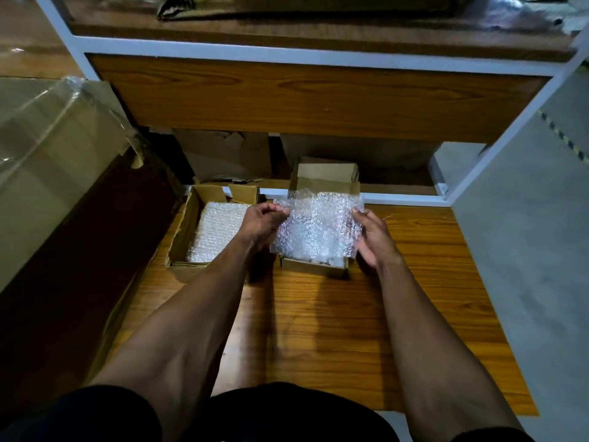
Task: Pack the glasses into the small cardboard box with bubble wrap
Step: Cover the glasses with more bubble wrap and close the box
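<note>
**Inspector:** Begin at the fingers.

**Assistant:** The left hand point(262, 218) has its fingers point(280, 211) curled, pinching the upper left edge of a bubble wrap sheet point(318, 226). The right hand point(371, 234) holds the sheet's right edge, thumb on the near face, fingers behind it. The sheet is stretched between both hands.

**Inspector:** Position of the sheet?

**Assistant:** Directly over the small cardboard box point(314, 266), covering nearly all of its opening. Only the box's near wall and a strip of its interior show beneath the sheet's lower edge. Small items are visible in that strip; whether they are the glasses cannot be told.

**Inspector:** The box itself?

**Assistant:** It sits on the wooden bench point(350, 314), lid flap point(326, 173) standing open behind the sheet.

**Inspector:** Surroundings, relative to that box.

**Assistant:** Just left of it, an open supply carton point(188, 224) holds a stack of bubble wrap point(216, 232); the left forearm crosses the carton's near right corner. Further left stands a large cardboard box point(47, 161) with clear tape on its top. Behind the small box, a white frame rail point(404, 197) edges the bench, with loose cardboard pieces point(229, 157) beyond it, under a wooden panel point(302, 94). To the right, grey floor point(526, 250).
</note>
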Tool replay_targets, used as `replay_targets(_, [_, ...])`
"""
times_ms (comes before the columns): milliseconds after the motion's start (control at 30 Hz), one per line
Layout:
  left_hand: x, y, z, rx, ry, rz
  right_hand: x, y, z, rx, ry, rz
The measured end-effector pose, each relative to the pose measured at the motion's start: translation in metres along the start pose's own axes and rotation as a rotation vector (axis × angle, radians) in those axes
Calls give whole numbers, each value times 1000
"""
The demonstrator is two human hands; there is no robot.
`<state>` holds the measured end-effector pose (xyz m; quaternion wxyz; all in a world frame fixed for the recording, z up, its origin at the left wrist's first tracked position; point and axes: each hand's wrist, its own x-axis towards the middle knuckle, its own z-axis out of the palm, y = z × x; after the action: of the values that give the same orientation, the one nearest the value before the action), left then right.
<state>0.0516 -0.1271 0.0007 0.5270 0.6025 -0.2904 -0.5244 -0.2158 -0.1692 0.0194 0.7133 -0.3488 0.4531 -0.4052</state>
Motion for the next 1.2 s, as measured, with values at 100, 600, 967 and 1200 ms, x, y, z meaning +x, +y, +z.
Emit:
replay_targets(100, [0, -1, 0, 17, -22, -18, 9, 9, -8, -24, 19, 3])
replay_targets(600, [11, -13, -9, 190, 135, -40, 19, 17, -2, -287, 159, -33])
replay_targets(967, [4, -9, -9, 100, 45, 6, 18, 17, 2, -256, 53, 43])
replay_targets(1200, [7, -2, -6, -21, 27, -24, 14, 14, 4, -244, -89, 76])
